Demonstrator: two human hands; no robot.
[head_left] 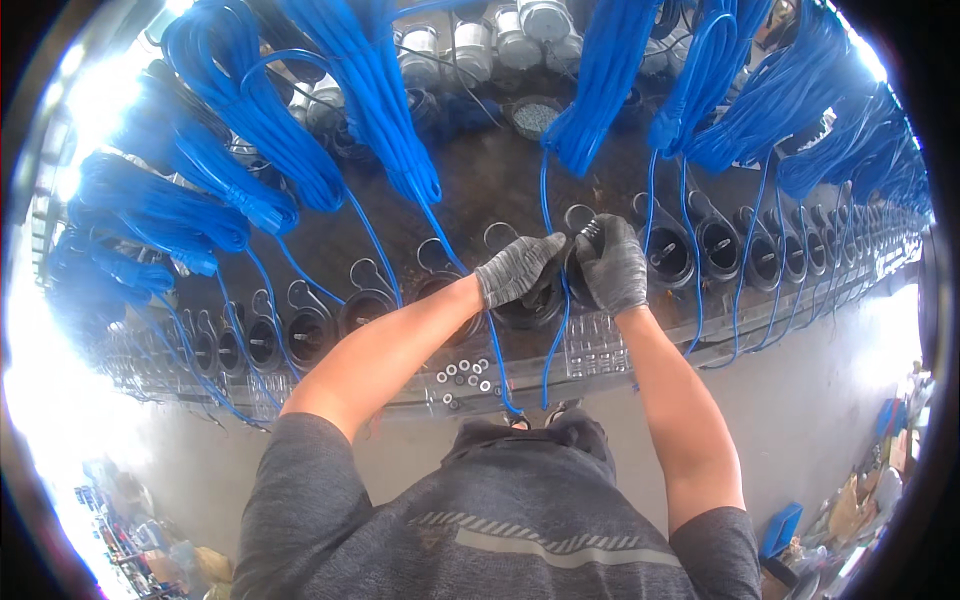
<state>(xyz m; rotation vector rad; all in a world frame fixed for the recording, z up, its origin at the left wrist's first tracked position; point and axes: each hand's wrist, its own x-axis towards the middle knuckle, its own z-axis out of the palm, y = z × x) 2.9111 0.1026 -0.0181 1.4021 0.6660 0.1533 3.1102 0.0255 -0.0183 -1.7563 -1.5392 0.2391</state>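
Observation:
Both my hands wear grey work gloves and meet over a row of black round housings with ring-shaped handles on a dark workbench. My left hand point(518, 270) is closed, its fingers pressed together above one black housing point(530, 308). Curled beside it, my right hand point(612, 265) is closed over the neighbouring housing. Whatever small thing either hand grips is hidden by the gloves. A thin blue cable point(545, 190) drops from above and passes between the hands to the bench's near edge. Another black housing point(668, 252) lies just right of my right hand.
Large blue cable coils point(375, 110) hang along the far side. Behind stand white cans point(472, 50) and a bowl of small grey parts point(535, 117). Near the front edge lie small white rings point(465, 375) and clear plastic pieces point(595, 345). A blue bin point(782, 530) sits lower right.

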